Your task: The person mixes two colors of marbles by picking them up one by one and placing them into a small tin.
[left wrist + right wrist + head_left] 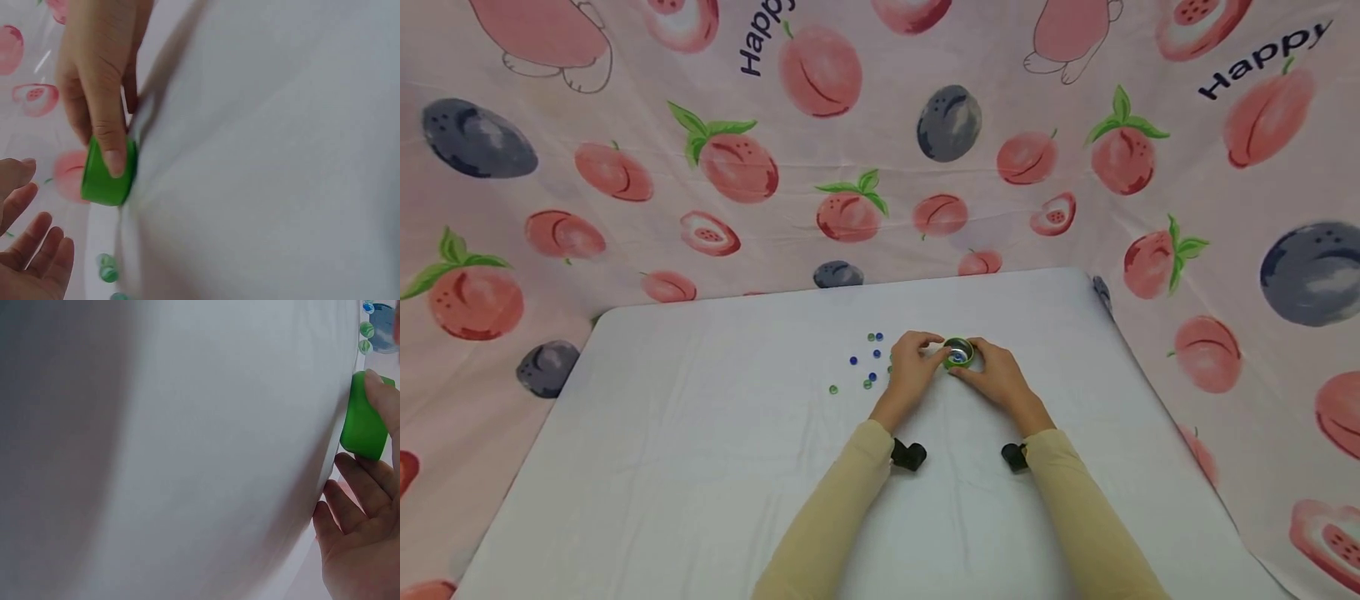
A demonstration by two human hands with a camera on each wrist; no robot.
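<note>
While the right hand [997,375] grips the small green cup [107,182], the left hand [914,367] is just beside its rim, the fingers loose and released; glass marbles [853,361] lie on the tabletop [700,467], left of this hand.

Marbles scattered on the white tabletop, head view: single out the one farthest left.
The green marble lying alone at the scatter's lower left; the others all show farther right and higher.
</note>
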